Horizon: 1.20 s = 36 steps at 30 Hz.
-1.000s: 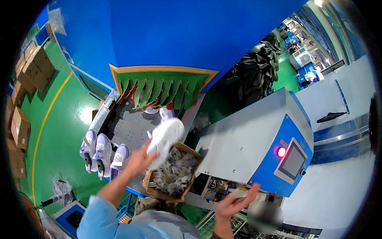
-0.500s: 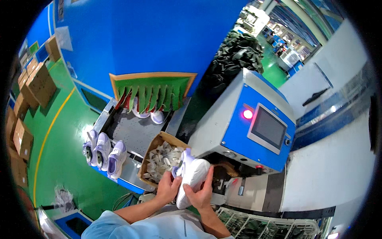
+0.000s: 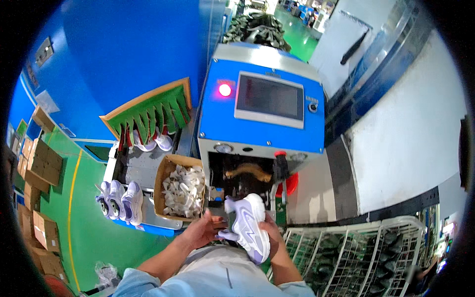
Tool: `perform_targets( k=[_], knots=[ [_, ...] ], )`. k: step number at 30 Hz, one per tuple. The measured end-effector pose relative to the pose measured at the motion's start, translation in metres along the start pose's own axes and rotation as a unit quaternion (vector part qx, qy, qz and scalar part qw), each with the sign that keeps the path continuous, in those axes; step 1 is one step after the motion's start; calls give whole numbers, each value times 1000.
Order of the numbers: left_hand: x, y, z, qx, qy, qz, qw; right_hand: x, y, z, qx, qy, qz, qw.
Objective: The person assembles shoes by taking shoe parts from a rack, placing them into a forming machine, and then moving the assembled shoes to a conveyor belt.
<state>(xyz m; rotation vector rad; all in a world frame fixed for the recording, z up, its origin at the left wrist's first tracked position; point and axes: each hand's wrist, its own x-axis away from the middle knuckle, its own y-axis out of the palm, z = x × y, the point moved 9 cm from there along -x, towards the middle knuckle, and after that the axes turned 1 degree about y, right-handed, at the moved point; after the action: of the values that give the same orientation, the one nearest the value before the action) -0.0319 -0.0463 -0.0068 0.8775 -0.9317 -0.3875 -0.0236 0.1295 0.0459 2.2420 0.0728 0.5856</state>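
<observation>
In front of my body, a white and lilac sneaker (image 3: 249, 228) is tilted on its side, its sole facing right and its lilac collar to the left. My right hand (image 3: 274, 238) grips it around the sole. Beside the opening of the shoe, my left hand (image 3: 202, 230) has its fingers apart and holds nothing that I can see. Just beyond, a machine with a blue front panel (image 3: 217, 113) has a dark recess with a curved brown pad (image 3: 248, 172) inside.
A cardboard box (image 3: 159, 190) of crumpled white scraps stands left of the machine. Several similar sneakers (image 3: 131, 202) line the conveyor's near end; more sit by the green strip curtain (image 3: 148, 114). At the right, a white wire rack (image 3: 341, 262) holds dark pieces.
The view has swung right toward the machine. The sneaker has been turned, now showing its lilac-patterned side. My left hand has come off it, while my right keeps its grip.
</observation>
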Motion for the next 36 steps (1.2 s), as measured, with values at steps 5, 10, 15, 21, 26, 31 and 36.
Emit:
perform_targets(
  k=[5, 10, 15, 21, 26, 31, 36],
  knots=[
    [0, 14, -15, -325, 3, 28, 945, 16, -42, 27, 182, 69, 33, 980],
    [9, 50, 9, -696, 73, 122, 704, 29, -48, 23, 94, 1, 66, 993],
    [6, 31, -4, -595, 130, -31, 792, 21, -68, 0, 100, -54, 226, 968],
    [-45, 13, -13, -427, 108, -60, 896, -34, -36, -63, 346, -124, 276, 888],
    [-102, -4, -23, -299, 92, -31, 949, -84, -12, -71, 746, -47, 274, 605],
    [-108, -39, -25, -242, 43, 35, 969, -108, 11, -49, 787, 38, 301, 538],
    [-46, -47, 54, -343, 12, 78, 936, -115, 9, -50, 784, -65, 347, 510]
  ],
)
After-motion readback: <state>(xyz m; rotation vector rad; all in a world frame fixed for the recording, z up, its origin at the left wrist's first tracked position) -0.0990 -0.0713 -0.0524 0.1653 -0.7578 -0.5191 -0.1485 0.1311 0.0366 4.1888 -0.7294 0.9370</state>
